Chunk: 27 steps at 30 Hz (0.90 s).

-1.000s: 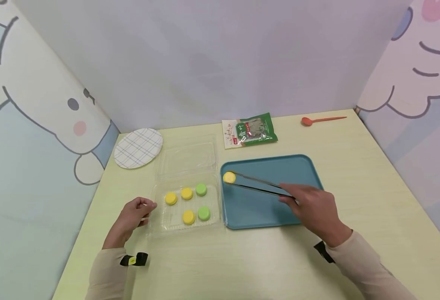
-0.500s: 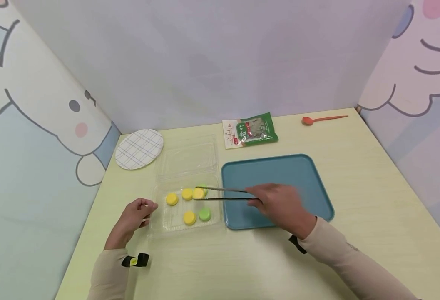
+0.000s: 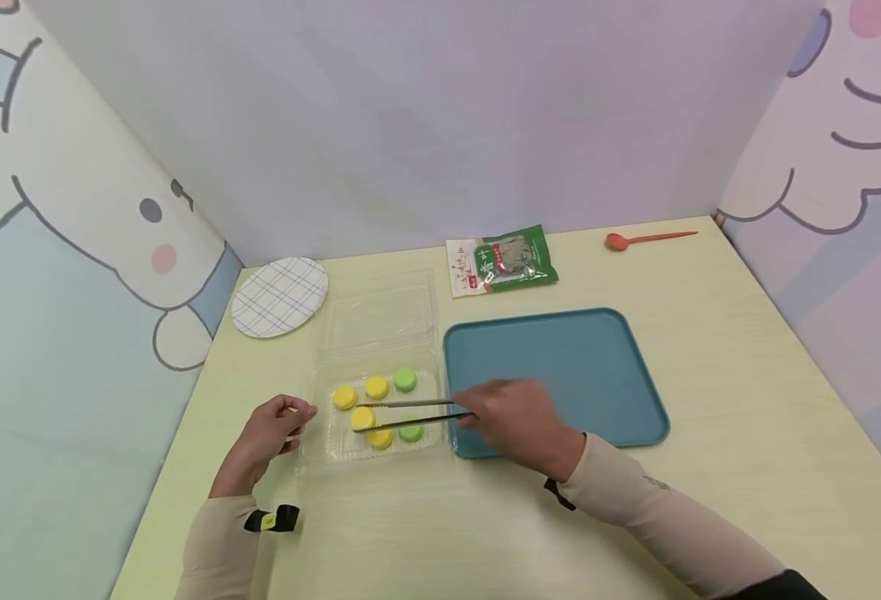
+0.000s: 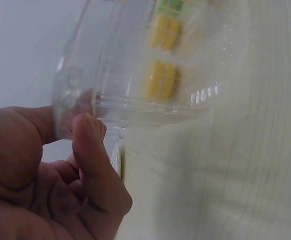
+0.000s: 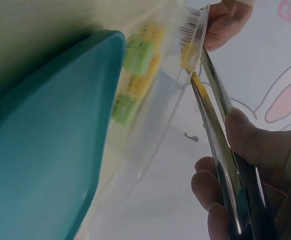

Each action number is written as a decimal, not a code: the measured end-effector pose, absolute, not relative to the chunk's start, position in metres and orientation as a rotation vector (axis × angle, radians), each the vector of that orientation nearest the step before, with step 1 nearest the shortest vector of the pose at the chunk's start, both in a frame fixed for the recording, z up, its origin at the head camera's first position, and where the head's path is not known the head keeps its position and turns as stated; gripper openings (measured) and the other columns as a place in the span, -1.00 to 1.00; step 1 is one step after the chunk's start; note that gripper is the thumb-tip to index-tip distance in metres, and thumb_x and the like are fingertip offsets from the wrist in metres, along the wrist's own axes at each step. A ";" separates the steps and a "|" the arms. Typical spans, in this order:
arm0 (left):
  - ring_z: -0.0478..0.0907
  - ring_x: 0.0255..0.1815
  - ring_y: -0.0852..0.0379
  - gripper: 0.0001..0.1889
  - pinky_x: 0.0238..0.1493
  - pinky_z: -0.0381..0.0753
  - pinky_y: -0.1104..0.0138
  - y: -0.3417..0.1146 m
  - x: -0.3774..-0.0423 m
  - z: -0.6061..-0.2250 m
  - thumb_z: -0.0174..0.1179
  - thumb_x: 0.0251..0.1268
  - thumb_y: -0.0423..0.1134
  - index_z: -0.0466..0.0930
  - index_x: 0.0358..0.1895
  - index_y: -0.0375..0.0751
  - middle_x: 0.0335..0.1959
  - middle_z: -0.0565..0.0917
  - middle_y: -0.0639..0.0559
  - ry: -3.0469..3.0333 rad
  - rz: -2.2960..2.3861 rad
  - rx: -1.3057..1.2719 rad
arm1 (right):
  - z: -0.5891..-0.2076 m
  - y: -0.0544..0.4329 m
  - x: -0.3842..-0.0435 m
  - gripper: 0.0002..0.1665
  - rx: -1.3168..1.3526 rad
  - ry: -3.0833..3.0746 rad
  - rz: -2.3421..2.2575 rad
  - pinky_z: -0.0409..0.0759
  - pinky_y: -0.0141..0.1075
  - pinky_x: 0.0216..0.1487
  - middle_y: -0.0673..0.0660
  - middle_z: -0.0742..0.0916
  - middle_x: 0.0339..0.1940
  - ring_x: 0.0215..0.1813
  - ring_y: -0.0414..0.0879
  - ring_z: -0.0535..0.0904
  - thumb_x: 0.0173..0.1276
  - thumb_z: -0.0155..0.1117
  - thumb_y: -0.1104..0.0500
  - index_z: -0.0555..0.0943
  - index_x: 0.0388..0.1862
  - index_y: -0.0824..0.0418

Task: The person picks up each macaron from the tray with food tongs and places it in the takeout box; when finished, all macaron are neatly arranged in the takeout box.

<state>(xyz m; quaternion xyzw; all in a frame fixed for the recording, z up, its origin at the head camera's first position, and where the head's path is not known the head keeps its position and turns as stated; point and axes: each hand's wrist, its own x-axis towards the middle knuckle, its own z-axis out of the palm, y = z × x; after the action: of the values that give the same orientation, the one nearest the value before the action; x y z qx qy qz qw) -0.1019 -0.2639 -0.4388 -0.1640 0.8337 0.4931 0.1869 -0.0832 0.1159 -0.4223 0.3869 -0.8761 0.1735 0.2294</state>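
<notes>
My right hand (image 3: 523, 421) grips metal tongs (image 3: 417, 404), their tips around a yellow macaron (image 3: 362, 418) above the clear plastic container (image 3: 342, 442). Inside the container, yellow macarons (image 3: 376, 387) and green macarons (image 3: 406, 380) are spread out, with the held one between the rows. The tongs partly cover a green macaron (image 3: 411, 433) near the front. At the container's left edge my left hand (image 3: 269, 429) pinches the rim between thumb and finger, seen close up in the left wrist view. The hinged lid (image 3: 376, 319) lies folded back behind the base.
A blue tray (image 3: 560, 358) sits directly right of the container, under my right hand. Behind it lies a green and white food packet (image 3: 502, 262). A checked plate (image 3: 280, 297) is at back left, and a red spoon (image 3: 646, 240) at back right.
My right hand has carried the tongs and yellow macaron leftward from over the blue tray to above the container. My left hand has stayed at the container's edge.
</notes>
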 end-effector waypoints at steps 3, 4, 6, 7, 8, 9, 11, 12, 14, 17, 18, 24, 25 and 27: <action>0.39 -0.35 0.09 -0.69 -0.38 0.55 0.33 -0.264 -0.102 -0.439 0.20 0.50 -0.13 0.44 0.01 -0.33 -0.38 0.42 -0.02 2.346 1.389 -0.457 | -0.423 0.108 -0.083 -0.58 1.088 -2.418 0.482 0.60 -0.32 -0.50 -0.04 0.81 -0.25 -0.29 -0.20 0.74 0.05 0.67 0.04 0.77 -0.09 0.06; 0.39 -0.35 0.09 -0.69 -0.38 0.55 0.33 -0.264 -0.102 -0.439 0.20 0.50 -0.13 0.44 0.01 -0.33 -0.38 0.42 -0.02 2.346 1.389 -0.456 | -0.423 0.106 -0.083 -0.58 1.095 -2.422 0.483 0.60 -0.32 -0.48 -0.04 0.81 -0.25 -0.29 -0.20 0.73 0.06 0.66 0.04 0.77 -0.09 0.07; 0.39 -0.36 0.09 -0.69 -0.38 0.55 0.33 -0.264 -0.102 -0.438 0.20 0.50 -0.13 0.44 0.00 -0.34 -0.39 0.42 -0.02 2.347 1.390 -0.448 | -0.424 0.102 -0.083 -0.59 1.103 -2.427 0.465 0.59 -0.34 -0.50 -0.05 0.81 -0.27 -0.31 -0.21 0.72 0.07 0.65 0.03 0.77 -0.09 0.06; 0.39 -0.37 0.09 -0.69 -0.38 0.55 0.33 -0.264 -0.102 -0.439 0.20 0.50 -0.13 0.44 0.00 -0.34 -0.39 0.42 -0.02 2.346 1.392 -0.443 | -0.424 0.100 -0.083 -0.60 1.109 -2.428 0.464 0.59 -0.34 -0.49 -0.05 0.81 -0.28 -0.32 -0.21 0.72 0.07 0.65 0.03 0.77 -0.09 0.06; 0.39 -0.37 0.10 -0.69 -0.38 0.55 0.34 -0.264 -0.102 -0.439 0.20 0.50 -0.13 0.44 0.00 -0.33 -0.39 0.42 -0.02 2.345 1.394 -0.438 | -0.424 0.098 -0.083 -0.60 1.113 -2.429 0.456 0.59 -0.34 -0.49 -0.06 0.80 -0.28 -0.32 -0.22 0.72 0.08 0.65 0.02 0.77 -0.09 0.06; 0.39 -0.37 0.10 -0.69 -0.38 0.55 0.34 -0.265 -0.103 -0.439 0.20 0.50 -0.13 0.44 -0.01 -0.33 -0.40 0.42 -0.01 2.345 1.396 -0.436 | -0.424 0.096 -0.083 -0.60 1.117 -2.428 0.450 0.59 -0.35 -0.49 -0.06 0.80 -0.29 -0.33 -0.22 0.71 0.08 0.65 0.01 0.77 -0.10 0.05; 0.39 -0.38 0.10 -0.69 -0.38 0.55 0.34 -0.265 -0.103 -0.439 0.21 0.50 -0.12 0.45 -0.01 -0.33 -0.41 0.42 -0.01 2.345 1.400 -0.435 | -0.425 0.092 -0.083 -0.61 1.125 -2.426 0.440 0.58 -0.35 -0.49 -0.06 0.80 -0.30 -0.33 -0.22 0.71 0.09 0.64 0.01 0.76 -0.10 0.06; 0.39 -0.38 0.10 -0.69 -0.38 0.55 0.34 -0.265 -0.103 -0.439 0.21 0.50 -0.12 0.45 -0.01 -0.33 -0.41 0.42 -0.01 2.345 1.402 -0.433 | -0.425 0.090 -0.083 -0.61 1.129 -2.426 0.443 0.59 -0.34 -0.48 -0.06 0.80 -0.30 -0.32 -0.22 0.72 0.09 0.64 0.02 0.76 -0.10 0.06; 0.39 -0.37 0.10 -0.68 -0.38 0.55 0.34 -0.265 -0.103 -0.440 0.21 0.50 -0.11 0.44 -0.01 -0.32 -0.40 0.42 -0.01 2.345 1.400 -0.434 | -0.425 0.087 -0.083 -0.63 1.133 -2.436 0.436 0.58 -0.35 -0.50 -0.06 0.80 -0.31 -0.33 -0.22 0.71 0.11 0.63 0.02 0.76 -0.10 0.06; 0.39 -0.36 0.10 -0.68 -0.37 0.56 0.33 -0.265 -0.102 -0.439 0.20 0.50 -0.11 0.44 0.00 -0.33 -0.40 0.42 -0.02 2.345 1.395 -0.428 | -0.424 0.081 -0.083 -0.66 1.143 -2.450 0.437 0.55 -0.36 -0.53 -0.06 0.80 -0.32 -0.35 -0.22 0.71 0.13 0.62 0.02 0.76 -0.12 0.04; 0.39 -0.36 0.10 -0.68 -0.37 0.56 0.33 -0.265 -0.102 -0.439 0.20 0.50 -0.11 0.44 0.00 -0.33 -0.40 0.42 -0.02 2.345 1.394 -0.425 | -0.425 0.078 -0.083 -0.67 1.147 -2.454 0.436 0.53 -0.37 -0.55 -0.06 0.80 -0.32 -0.36 -0.22 0.71 0.14 0.61 0.03 0.76 -0.12 0.04; 0.39 -0.37 0.10 -0.68 -0.37 0.56 0.33 -0.265 -0.102 -0.438 0.19 0.51 -0.12 0.44 0.00 -0.34 -0.40 0.42 -0.02 2.348 1.398 -0.419 | -0.425 0.067 -0.083 -0.73 1.171 -2.457 0.420 0.52 -0.37 -0.57 -0.07 0.78 -0.40 -0.43 -0.21 0.69 0.14 0.60 0.05 0.75 -0.19 0.02; 0.39 -0.37 0.10 -0.68 -0.36 0.56 0.33 -0.265 -0.102 -0.438 0.19 0.51 -0.12 0.44 0.00 -0.34 -0.40 0.43 -0.02 2.348 1.401 -0.417 | -0.424 0.066 -0.083 -0.73 1.172 -2.461 0.417 0.52 -0.36 -0.56 -0.08 0.78 -0.41 -0.43 -0.21 0.68 0.14 0.60 0.05 0.75 -0.19 0.02; 0.39 -0.37 0.10 -0.68 -0.36 0.56 0.32 -0.264 -0.102 -0.438 0.19 0.51 -0.12 0.44 0.00 -0.33 -0.40 0.43 -0.02 2.345 1.407 -0.413 | -0.424 0.064 -0.083 -0.73 1.173 -2.475 0.413 0.54 -0.35 -0.54 -0.07 0.78 -0.40 -0.43 -0.21 0.68 0.15 0.60 0.05 0.75 -0.18 0.02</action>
<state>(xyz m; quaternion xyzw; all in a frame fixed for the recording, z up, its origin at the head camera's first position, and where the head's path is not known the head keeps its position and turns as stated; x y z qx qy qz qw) -0.1019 -0.2643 -0.4382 -0.1467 0.8329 0.4998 0.1868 -0.0832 0.0641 -0.4243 0.4162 -0.8781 0.1467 0.1848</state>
